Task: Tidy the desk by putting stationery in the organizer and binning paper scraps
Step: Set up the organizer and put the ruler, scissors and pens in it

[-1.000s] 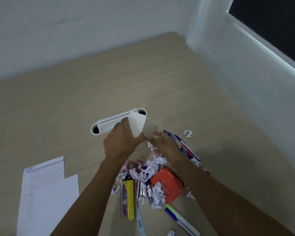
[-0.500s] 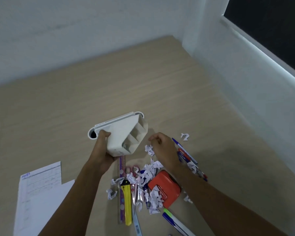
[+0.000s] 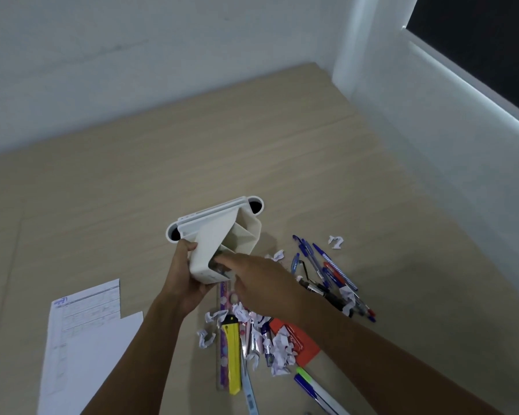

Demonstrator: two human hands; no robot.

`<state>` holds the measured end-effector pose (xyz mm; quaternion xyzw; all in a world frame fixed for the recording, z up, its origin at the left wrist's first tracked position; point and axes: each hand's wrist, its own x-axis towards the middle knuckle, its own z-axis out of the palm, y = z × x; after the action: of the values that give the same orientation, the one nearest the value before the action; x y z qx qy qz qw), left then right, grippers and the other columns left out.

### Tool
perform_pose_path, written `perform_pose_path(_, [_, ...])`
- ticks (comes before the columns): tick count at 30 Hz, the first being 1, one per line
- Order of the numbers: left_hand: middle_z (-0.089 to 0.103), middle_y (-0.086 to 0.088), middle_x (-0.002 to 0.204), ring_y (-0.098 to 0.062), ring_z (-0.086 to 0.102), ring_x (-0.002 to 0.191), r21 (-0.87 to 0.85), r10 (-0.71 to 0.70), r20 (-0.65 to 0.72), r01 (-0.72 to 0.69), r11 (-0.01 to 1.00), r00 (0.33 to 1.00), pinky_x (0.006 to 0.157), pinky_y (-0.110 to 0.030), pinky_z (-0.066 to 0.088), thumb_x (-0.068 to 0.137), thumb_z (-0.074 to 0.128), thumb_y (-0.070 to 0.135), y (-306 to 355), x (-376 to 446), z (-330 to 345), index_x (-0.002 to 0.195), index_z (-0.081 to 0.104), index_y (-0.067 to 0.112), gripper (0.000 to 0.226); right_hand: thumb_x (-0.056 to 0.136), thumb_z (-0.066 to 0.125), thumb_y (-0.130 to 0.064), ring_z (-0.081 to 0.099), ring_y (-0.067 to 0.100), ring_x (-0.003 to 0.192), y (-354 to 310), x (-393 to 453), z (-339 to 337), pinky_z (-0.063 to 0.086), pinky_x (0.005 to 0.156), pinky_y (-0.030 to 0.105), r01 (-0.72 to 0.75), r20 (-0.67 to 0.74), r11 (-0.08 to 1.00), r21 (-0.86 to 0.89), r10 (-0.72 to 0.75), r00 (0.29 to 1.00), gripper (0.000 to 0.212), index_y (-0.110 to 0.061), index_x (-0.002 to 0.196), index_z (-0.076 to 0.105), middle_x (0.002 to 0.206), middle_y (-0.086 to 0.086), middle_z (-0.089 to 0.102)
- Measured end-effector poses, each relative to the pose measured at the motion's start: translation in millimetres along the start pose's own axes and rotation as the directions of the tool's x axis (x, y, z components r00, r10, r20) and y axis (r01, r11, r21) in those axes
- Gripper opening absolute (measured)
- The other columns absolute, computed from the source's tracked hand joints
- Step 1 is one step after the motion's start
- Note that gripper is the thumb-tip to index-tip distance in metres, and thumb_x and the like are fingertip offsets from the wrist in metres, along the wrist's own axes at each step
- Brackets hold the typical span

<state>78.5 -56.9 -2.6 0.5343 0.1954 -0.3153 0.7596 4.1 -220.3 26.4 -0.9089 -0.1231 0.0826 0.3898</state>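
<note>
Above the scrap pile [image 3: 270, 339] | left hand [image 3: 186, 283] gripped tilted organizer [image 3: 219, 247] | right hand [image 3: 261, 283] reached inside, grip unclear | step: clearing organizer; next: load pens [image 3: 321, 265]

Wooden desk [image 3: 252, 151]: pens [image 3: 321, 265], paper scraps [image 3: 279, 345], yellow cutter [image 3: 233, 354], orange stapler [image 3: 300, 339], sheets [image 3: 81, 348].

The scene was dim and bluish-grey. A pale strip of light glowed along the window ledge [image 3: 450, 76] at two o'clock, under dark glass. Soft shadows fell on the counter [image 3: 192, 163]. Wide-angle bending curved the edges, and detail looked slightly soft.
</note>
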Motion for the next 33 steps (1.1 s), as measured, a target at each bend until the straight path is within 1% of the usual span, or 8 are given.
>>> perform_pose_path(4, [0.072,-0.014,0.084,-0.024,0.067,0.07,0.128,0.037,0.043,-0.042,0.991,0.998,0.069,-0.037,0.048,0.096,0.037,0.029,-1.2,-3.5,6.0,0.096,0.072,0.013,0.039,0.09,0.05,0.004,0.042,0.018,0.055,-2.3,11.4,1.0,0.032,0.05,0.028,-0.098,0.242,0.988,-0.116,0.124,0.962,0.02,-0.014,0.09,0.04,0.066,-0.002,0.041])
perform_pose_path(9, [0.073,-0.013,0.088,-0.026,0.067,0.079,0.116,0.08,0.01,-0.081,0.99,0.997,0.071,-0.038,0.047,0.096,0.038,0.029,-4.2,-4.5,9.5,0.101,0.07,0.014,0.036,0.082,0.062,0.009,0.038,0.015,0.051,-9.4,24.3,1.9,0.03,0.046,0.026,-0.129,0.352,0.974,-0.187,0.189,0.917,0.044,-0.017,0.064,0.03,0.062,0.001,0.039])
perform_pose_path(13, [0.073,-0.014,0.094,-0.027,0.068,0.079,0.186,0.128,0.011,-0.128,0.974,0.992,0.073,-0.04,0.049,0.099,0.035,0.031,-0.7,-5.2,3.3,0.112,0.067,0.014,0.038,0.084,0.056,-0.001,0.058,0.031,0.071,-7.9,12.1,-0.2,0.037,0.053,0.028,-0.154,0.227,0.988,-0.031,0.157,0.961,0.007,-0.006,0.081,0.052,0.079,0.011,0.059])
perform_pose_path(17, [0.073,-0.008,0.097,-0.024,0.066,0.085,0.167,0.156,-0.109,-0.137,0.976,0.982,0.074,-0.038,0.051,0.098,0.034,0.033,7.6,-8.2,-21.2,0.116,0.062,0.019,0.036,0.097,0.051,-0.017,0.068,0.022,0.101,24.1,-23.1,-11.8,0.055,0.091,0.039,-0.322,0.111,0.937,0.131,0.309,0.944,0.031,-0.013,0.126,0.063,0.118,0.007,0.07])
perform_pose_path(22, [0.07,-0.01,0.095,-0.025,0.062,0.088,-0.028,0.053,-0.114,-0.056,0.998,0.992,0.076,-0.037,0.049,0.092,0.04,0.034,-0.5,-13.0,-40.0,0.113,0.061,0.015,0.035,0.1,0.049,-0.022,0.056,0.002,0.067,64.8,-56.0,-9.7,0.045,0.067,0.018,-0.489,0.128,0.872,-0.019,0.488,0.864,0.04,-0.02,0.14,0.053,0.102,0.006,0.07])
perform_pose_path(26, [0.067,-0.014,0.095,-0.024,0.064,0.08,-0.076,-0.004,-0.03,0.002,0.997,1.0,0.064,-0.03,0.055,0.092,0.039,0.035,-23.8,-8.2,-25.0,0.115,0.06,0.007,0.041,0.076,0.066,-0.073,0.068,0.015,0.107,31.7,-26.2,6.8,0.053,0.094,0.034,-0.489,0.094,0.663,0.567,0.538,0.838,0.078,-0.025,0.136,0.053,0.122,0.002,0.069])
perform_pose_path(28, [0.068,-0.017,0.088,-0.027,0.063,0.073,-0.029,-0.016,-0.002,0.016,0.999,1.0,0.053,-0.03,0.053,0.095,0.034,0.036,-36.5,-3.5,-14.3,0.112,0.06,0.003,0.045,0.07,0.077,-0.067,0.067,0.012,0.106,12.4,-6.6,20.3,0.057,0.093,0.043,-0.416,0.085,0.492,0.765,0.563,0.822,0.077,-0.025,0.129,0.051,0.119,-0.005,0.069])
perform_pose_path(33, [0.072,-0.023,0.09,-0.039,0.064,0.078,0.408,0.048,-0.103,-0.002,0.913,0.994,0.071,-0.045,0.052,0.094,0.042,0.046,-56.3,18.1,-28.6,0.103,0.07,0.002,0.053,0.07,0.078,-0.048,0.069,0.017,0.095,18.4,22.5,28.5,0.06,0.082,0.041,-0.467,-0.185,0.686,0.557,0.651,0.736,0.074,-0.026,0.129,0.039,0.111,-0.004,0.066])
